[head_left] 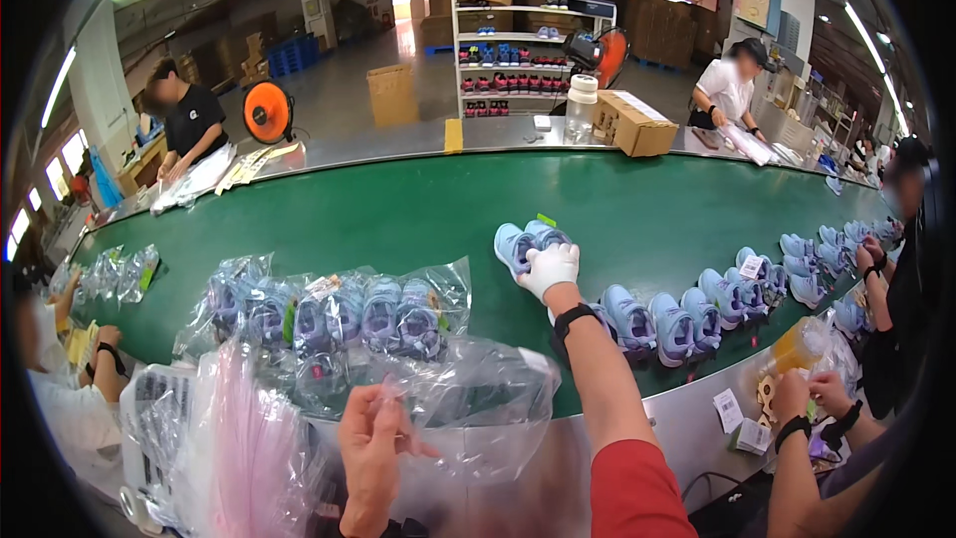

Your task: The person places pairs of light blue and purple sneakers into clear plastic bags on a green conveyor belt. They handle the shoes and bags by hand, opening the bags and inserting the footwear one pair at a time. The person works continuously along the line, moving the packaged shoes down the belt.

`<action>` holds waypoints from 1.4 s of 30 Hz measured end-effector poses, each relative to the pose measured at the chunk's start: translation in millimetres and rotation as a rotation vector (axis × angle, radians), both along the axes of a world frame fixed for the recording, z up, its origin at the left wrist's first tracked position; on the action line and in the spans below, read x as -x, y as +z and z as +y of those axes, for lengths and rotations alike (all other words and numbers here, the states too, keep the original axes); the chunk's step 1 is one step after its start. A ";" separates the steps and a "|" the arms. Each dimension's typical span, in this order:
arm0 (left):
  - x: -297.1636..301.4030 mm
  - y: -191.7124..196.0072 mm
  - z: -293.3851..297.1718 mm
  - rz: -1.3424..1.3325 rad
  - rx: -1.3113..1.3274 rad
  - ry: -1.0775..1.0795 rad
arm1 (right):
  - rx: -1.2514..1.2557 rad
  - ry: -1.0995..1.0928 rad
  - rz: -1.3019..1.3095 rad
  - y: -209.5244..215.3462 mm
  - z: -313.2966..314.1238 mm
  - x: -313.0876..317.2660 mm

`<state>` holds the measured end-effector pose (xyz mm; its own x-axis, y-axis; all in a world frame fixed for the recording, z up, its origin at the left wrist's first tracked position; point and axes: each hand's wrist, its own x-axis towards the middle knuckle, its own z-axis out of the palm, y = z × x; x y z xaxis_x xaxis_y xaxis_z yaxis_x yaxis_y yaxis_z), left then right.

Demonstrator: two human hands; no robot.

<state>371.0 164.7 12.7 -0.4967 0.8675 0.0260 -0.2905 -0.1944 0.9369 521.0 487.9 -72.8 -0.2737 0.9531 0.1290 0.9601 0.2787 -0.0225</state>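
My left hand (370, 438) pinches the edge of a clear plastic bag (493, 399), which hangs open-looking and crumpled in front of the belt's near edge. Farther out, my right hand (554, 269), in a white glove, grips a pair of light blue shoes (512, 245) with a green tag (546, 220) at their far side. The pair is over the green conveyor belt (418, 204); whether it touches the belt I cannot tell. Left of it, several bagged shoes (344, 314) stand in a row. Unbagged blue shoes (675, 327) line the belt to the right of my right forearm.
Pink and clear plastic bags (254, 438) are piled at the near left. A cardboard box (634, 124) and a white-lidded bottle (581, 105) stand on the far ledge. People work along both sides; a co-worker's hands (812, 394) are close on my right.
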 end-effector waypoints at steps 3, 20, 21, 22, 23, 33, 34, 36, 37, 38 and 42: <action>7.1 1.2 -4.7 0.190 -0.006 0.082 | -0.078 -0.013 0.271 15.2 -13.4 2.1; -24.5 40.0 -18.5 0.772 -0.257 0.016 | -0.118 0.660 0.181 131.1 -303.9 -33.0; -38.3 44.6 -20.1 0.831 -0.244 -0.006 | -0.150 0.728 0.099 128.1 -318.5 -21.0; -63.4 52.0 -19.7 0.883 -0.247 -0.074 | -0.202 0.706 0.470 64.8 -308.0 -6.2; -72.1 54.0 -23.8 0.934 -0.229 -0.124 | -0.217 0.740 0.503 50.0 -308.3 -4.4; -91.2 59.0 -73.9 1.352 -0.161 -0.703 | -0.189 0.907 0.297 68.7 -321.8 -6.7; -87.2 54.6 -82.0 1.241 -0.153 -0.688 | -0.188 0.852 0.297 73.7 -323.3 -3.3; -87.4 51.8 -79.7 1.271 -0.196 -0.686 | -0.241 0.798 0.303 76.8 -322.7 9.9; -92.6 53.7 -73.8 1.398 -0.255 -0.697 | -0.270 0.764 0.306 74.2 -325.3 20.2; -101.9 59.0 -63.9 1.515 -0.336 -0.712 | -0.300 0.733 0.300 70.8 -327.3 17.2; -54.5 95.2 12.6 1.375 -0.191 -0.022 | -0.396 0.740 0.265 69.9 -336.3 19.8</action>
